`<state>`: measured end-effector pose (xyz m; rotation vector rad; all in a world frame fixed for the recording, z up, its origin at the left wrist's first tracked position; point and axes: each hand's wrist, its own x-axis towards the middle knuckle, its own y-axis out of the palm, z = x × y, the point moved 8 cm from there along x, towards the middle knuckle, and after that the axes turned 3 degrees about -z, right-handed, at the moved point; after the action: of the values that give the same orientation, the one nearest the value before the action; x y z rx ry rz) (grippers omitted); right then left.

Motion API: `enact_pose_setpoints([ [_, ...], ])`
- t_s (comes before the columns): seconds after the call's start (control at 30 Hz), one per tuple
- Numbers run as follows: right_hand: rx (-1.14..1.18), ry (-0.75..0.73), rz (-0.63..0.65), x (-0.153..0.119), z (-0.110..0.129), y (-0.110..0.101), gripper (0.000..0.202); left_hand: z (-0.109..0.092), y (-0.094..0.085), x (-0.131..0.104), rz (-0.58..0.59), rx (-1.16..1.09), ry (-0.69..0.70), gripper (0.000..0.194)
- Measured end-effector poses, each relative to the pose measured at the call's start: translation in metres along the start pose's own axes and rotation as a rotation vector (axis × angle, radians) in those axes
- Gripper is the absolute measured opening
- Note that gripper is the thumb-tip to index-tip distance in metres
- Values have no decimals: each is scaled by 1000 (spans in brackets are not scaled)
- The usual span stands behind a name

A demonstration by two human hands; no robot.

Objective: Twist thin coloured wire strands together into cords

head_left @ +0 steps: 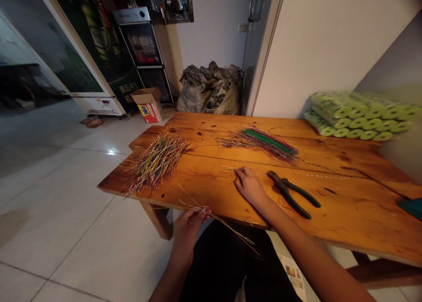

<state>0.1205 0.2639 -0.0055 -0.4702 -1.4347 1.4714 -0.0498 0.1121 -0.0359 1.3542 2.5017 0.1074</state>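
Note:
My left hand [191, 220] is closed around several thin yellowish wires [231, 228] just off the table's front edge, their ends sticking out on both sides. On the tabletop, my right hand [247, 183] has its fingers bent down at a short thin piece; whether it grips that piece is too small to tell. To its right lie pliers [292, 194] with dark green handles. A loose pile of multicoloured wires [161, 159] covers the table's left end. Farther back is a bundle of green and reddish wires [267, 143].
The wooden table [211, 183] has green-wrapped rolls [362, 115] at its back right and a teal object [410, 207] at its right edge. Behind it stand large sacks [211, 89] and an open carton [150, 106] on the floor.

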Motion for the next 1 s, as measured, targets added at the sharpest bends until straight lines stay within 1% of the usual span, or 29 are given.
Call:
enact_pose_setpoints([
  [0.13, -24, -10, 44, 5, -1, 2, 35, 2, 1, 0, 5, -17, -11, 21],
  [0.23, -57, -4, 75, 9, -1, 2, 29, 1, 2, -2, 4, -27, -19, 20],
  [0.33, -102, 15, 95, 8, -4, -4, 24, -1, 2, -3, 3, -26, -14, 20],
  [0.43, -147, 32, 95, 1, -9, -15, 25, -1, 1, -3, 11, -33, -17, 20],
  [0.53, -178, 23, 84, -14, -12, -27, 26, 3, 1, -3, 16, -56, -35, 20],
  [0.63, -181, -28, 80, -34, -10, -35, 26, 6, 3, -4, 23, -57, -49, 21],
  [0.8, -149, -111, 84, -73, 3, -37, 29, 10, 11, -4, 55, -108, -70, 20],
  [0.9, -115, -160, 35, -92, 13, -41, 30, 10, 16, -4, 78, -132, -78, 18],
  [1.0, -67, -207, -8, -104, 19, -47, 30, 9, 19, -5, 75, -140, -92, 18],
])
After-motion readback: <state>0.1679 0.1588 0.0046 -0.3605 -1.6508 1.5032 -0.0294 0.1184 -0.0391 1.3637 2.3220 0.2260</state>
